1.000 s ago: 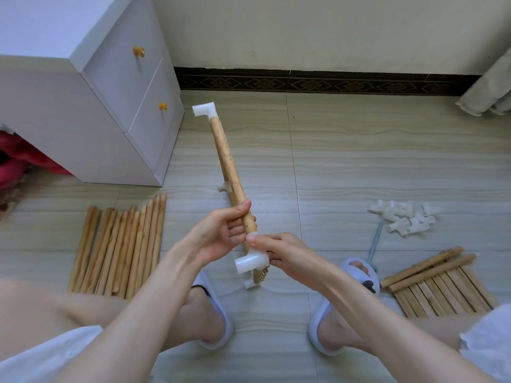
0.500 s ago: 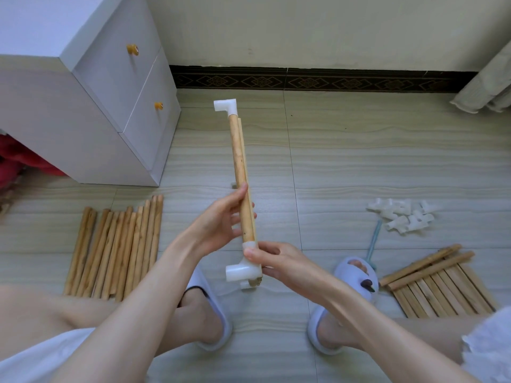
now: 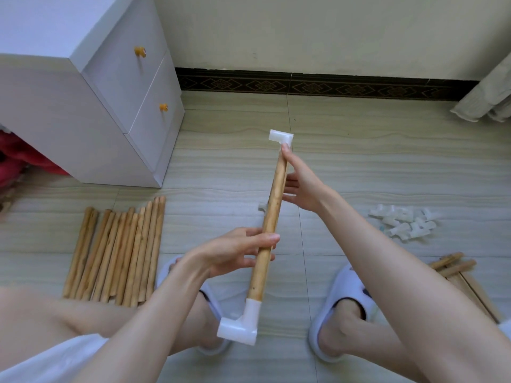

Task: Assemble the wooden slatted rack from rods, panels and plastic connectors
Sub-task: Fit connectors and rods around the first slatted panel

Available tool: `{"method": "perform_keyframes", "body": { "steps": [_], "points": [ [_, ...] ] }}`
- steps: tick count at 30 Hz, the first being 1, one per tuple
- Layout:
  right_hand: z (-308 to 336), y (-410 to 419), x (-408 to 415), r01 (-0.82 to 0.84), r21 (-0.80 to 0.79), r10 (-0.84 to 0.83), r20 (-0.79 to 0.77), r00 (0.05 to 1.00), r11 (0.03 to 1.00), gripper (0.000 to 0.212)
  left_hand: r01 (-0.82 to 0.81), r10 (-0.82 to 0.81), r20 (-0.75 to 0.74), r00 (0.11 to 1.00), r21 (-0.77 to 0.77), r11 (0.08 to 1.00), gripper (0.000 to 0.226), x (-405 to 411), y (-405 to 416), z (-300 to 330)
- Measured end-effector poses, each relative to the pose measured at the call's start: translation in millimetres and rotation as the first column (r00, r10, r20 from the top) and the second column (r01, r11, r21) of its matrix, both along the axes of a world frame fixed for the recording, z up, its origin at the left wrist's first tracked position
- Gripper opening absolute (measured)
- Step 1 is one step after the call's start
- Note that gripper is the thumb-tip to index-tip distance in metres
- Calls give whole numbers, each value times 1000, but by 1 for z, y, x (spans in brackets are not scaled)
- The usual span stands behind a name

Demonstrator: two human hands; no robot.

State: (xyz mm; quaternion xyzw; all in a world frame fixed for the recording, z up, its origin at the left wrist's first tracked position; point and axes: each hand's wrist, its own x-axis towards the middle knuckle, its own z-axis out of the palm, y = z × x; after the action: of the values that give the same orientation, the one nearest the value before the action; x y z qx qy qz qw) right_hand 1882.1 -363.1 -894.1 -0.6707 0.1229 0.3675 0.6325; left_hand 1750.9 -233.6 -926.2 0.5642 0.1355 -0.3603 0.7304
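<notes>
A wooden rod [image 3: 272,208] is held above the floor, tilted, with a white plastic elbow connector [image 3: 240,324] on its near end and another white connector [image 3: 280,137] on its far end. My left hand [image 3: 235,252] grips the rod's lower half. My right hand [image 3: 301,186] lies against the rod's upper part from the right, fingers stretched, index tip near the far connector. A second rod with a connector [image 3: 262,208] peeks out behind the held one.
Several loose rods [image 3: 119,250] lie on the tiled floor at left. A pile of white connectors [image 3: 403,221] sits at right, slatted panels [image 3: 456,269] beyond my right arm. A white drawer cabinet [image 3: 91,106] stands at back left. My slippered feet are below.
My right hand let go of the near connector and moved up along the rod to its far end. The rod shifted toward me and tilted right; my left hand keeps its grip.
</notes>
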Motion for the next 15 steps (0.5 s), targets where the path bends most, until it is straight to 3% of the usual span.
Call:
{"method": "perform_keyframes", "body": {
  "steps": [8,15],
  "points": [
    [-6,-3,24,91,67,-85,-87,993,994,63,32,-33,42,999,21,999,50,3,0,-3],
    [-17,6,26,215,-2,-214,42,976,977,48,-81,81,-27,996,6,997,55,8,-7,3]
  ]
}}
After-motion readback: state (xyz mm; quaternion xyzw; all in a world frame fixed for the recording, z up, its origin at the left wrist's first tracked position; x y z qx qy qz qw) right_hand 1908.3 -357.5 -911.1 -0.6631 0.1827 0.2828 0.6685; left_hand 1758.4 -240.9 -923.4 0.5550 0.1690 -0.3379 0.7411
